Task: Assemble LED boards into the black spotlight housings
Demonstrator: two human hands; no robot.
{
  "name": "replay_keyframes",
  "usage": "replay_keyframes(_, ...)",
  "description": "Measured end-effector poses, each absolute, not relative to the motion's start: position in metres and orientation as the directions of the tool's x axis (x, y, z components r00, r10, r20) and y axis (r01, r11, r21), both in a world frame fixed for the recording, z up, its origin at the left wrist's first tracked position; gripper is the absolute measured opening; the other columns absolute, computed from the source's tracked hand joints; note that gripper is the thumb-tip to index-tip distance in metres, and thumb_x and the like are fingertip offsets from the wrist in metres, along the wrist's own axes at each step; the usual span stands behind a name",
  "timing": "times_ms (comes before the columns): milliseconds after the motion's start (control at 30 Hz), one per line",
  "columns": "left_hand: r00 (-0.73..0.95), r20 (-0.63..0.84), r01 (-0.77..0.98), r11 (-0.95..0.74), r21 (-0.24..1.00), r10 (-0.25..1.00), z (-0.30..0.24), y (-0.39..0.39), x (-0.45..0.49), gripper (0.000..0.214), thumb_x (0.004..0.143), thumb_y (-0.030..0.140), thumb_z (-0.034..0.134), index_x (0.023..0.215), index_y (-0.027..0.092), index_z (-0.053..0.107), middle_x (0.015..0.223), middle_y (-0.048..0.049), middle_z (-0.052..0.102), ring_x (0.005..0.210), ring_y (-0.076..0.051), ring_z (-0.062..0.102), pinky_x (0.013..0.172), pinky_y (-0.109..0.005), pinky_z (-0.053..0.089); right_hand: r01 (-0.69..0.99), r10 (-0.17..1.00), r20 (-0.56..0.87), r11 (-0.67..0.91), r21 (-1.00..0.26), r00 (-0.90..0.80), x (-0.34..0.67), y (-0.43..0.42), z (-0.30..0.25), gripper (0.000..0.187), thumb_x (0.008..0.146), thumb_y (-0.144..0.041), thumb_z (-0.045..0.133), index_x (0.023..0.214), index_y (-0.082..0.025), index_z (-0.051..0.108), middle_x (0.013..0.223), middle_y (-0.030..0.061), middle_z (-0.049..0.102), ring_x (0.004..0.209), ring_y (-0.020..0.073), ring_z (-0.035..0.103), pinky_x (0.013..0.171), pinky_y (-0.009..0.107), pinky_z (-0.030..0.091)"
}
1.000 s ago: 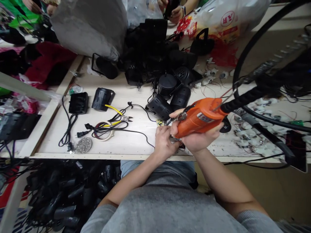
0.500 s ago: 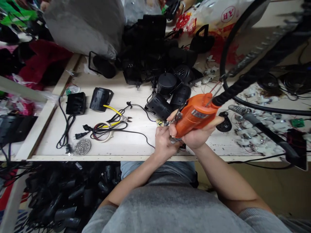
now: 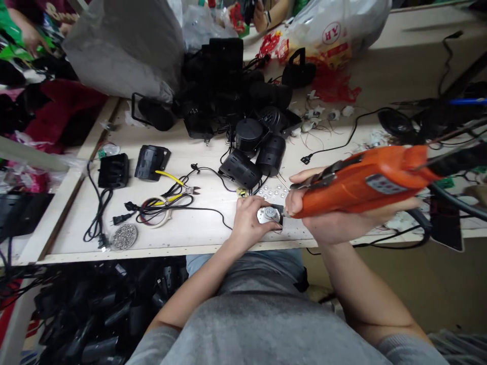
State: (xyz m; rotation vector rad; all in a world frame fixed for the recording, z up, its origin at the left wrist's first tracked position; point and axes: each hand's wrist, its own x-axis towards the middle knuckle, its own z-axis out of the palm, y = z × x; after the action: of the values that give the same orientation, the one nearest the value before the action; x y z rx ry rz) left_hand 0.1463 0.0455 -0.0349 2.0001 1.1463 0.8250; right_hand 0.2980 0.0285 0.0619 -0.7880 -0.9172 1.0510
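Observation:
My left hand (image 3: 248, 221) is closed around a small round silver part (image 3: 268, 215), which looks like a motor, low over the front of the bench. A dark plate (image 3: 281, 218) shows along that part's right side. In my right hand (image 3: 342, 223) is an orange power screwdriver (image 3: 361, 182), lying nearly level, its tip end close to the silver part. Whether the tip touches it I cannot tell. Several small shiny discs (image 3: 271, 191) lie just beyond my left fingers, beside a small yellow component (image 3: 241, 192).
Yellow-handled cutters (image 3: 171, 177), a roll of tape (image 3: 154, 212), black cables and a round dish of screws (image 3: 124, 236) lie to the left. Black housings (image 3: 239, 168) pile up behind my hands. Across the bench are plastic bags (image 3: 342, 30) and another person's hand (image 3: 261, 17).
The orange screwdriver has swung right and tipped from upright to nearly level, away from the silver part. That part and the shiny discs have come into sight. My view has shifted slightly.

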Motion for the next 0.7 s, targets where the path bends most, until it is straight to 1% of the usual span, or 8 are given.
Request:
replay_keyframes(100,0.429,0.176,0.464,-0.383,0.799,0.886,-0.033,0.046,0.145,0.051,0.061,0.039,0.095,0.103,0.021,0.07,0.109,-0.0058,0.071,0.11,-0.027,0.061,0.099,-0.043,0.044,-0.38,0.956,0.255,0.291,-0.878,0.142,0.3,0.026,0.051,0.08,0.069,-0.096,0.047,0.092,-0.024,0.072,0.061,0.004,0.062,0.043,0.0206,0.055,0.04,0.036,0.044)
replay_keyframes(200,0.435,0.178,0.47,-0.392,0.791,0.882,-0.033,0.045,0.146,0.05,0.063,0.038,0.094,0.103,0.021,0.07,0.11,-0.0058,0.07,0.111,-0.027,0.061,0.099,-0.042,0.044,-0.397,0.961,0.254,0.275,-0.876,0.106,0.301,0.027,0.043,0.087,0.066,-0.1,0.041,0.093,-0.023,0.072,0.058,0.0043,0.06,0.045,0.0215,0.056,0.043,0.038,0.047)
replay_keyframes(333,0.439,0.19,0.483,-0.409,0.774,0.878,-0.032,0.044,0.144,0.05,0.064,0.036,0.093,0.106,0.021,0.069,0.115,-0.0073,0.067,0.115,-0.028,0.059,0.102,-0.044,0.045,-0.402,0.956,0.277,0.291,-0.868,0.094,0.303,0.03,0.039,0.087,0.066,-0.099,0.043,0.094,-0.023,0.073,0.057,0.0038,0.06,0.044,0.0213,0.056,0.041,0.036,0.045)
replay_keyframes(433,0.462,0.221,0.456,-0.444,0.772,0.859,-0.023,0.043,0.135,0.051,0.072,0.024,0.086,0.118,0.021,0.064,0.127,-0.0096,0.061,0.123,-0.028,0.055,0.106,-0.045,0.044,-0.397,0.942,0.317,0.333,-0.855,0.108,0.306,0.027,0.041,0.087,0.07,-0.097,0.042,0.096,-0.021,0.075,0.059,0.0038,0.06,0.046,0.0204,0.058,0.041,0.034,0.044)
replay_keyframes(500,0.471,0.266,0.424,-0.48,0.768,0.841,-0.013,0.041,0.129,0.052,0.077,0.016,0.078,0.125,0.021,0.061,0.129,-0.01,0.059,0.123,-0.027,0.054,0.106,-0.045,0.045,-0.406,0.936,0.334,0.351,-0.844,0.114,0.308,0.02,0.044,0.088,0.071,-0.097,0.039,0.099,-0.021,0.075,0.066,0.0059,0.063,0.05,0.0209,0.059,0.044,0.036,0.046)
replay_keyframes(533,0.471,0.291,0.414,-0.5,0.761,0.832,-0.009,0.04,0.127,0.049,0.079,0.016,0.076,0.125,0.022,0.062,0.126,-0.0096,0.06,0.121,-0.026,0.055,0.105,-0.044,0.045,-0.418,0.933,0.339,0.357,-0.836,0.118,0.308,0.016,0.046,0.089,0.071,-0.097,0.038,0.101,-0.023,0.075,0.072,0.0075,0.065,0.052,0.0213,0.06,0.045,0.037,0.047)
replay_keyframes(600,0.474,0.338,0.41,-0.544,0.732,0.813,-0.002,0.038,0.126,0.039,0.082,0.023,0.076,0.119,0.022,0.066,0.117,-0.0083,0.062,0.112,-0.025,0.056,0.099,-0.042,0.047,-0.436,0.929,0.341,0.369,-0.821,0.142,0.307,0.008,0.051,0.089,0.07,-0.098,0.036,0.105,-0.026,0.074,0.082,0.0097,0.068,0.054,0.0224,0.059,0.048,0.041,0.048)
replay_keyframes(700,0.507,0.391,0.412,-0.614,0.673,0.768,0.0,0.034,0.132,0.019,0.084,0.031,0.078,0.101,0.022,0.073,0.1,-0.0062,0.065,0.096,-0.022,0.057,0.087,-0.038,0.048,-0.403,0.921,0.34,0.389,-0.828,0.19,0.303,-0.004,0.056,0.085,0.073,-0.096,0.035,0.108,-0.029,0.074,0.076,0.0089,0.065,0.054,0.0243,0.057,0.049,0.043,0.047)
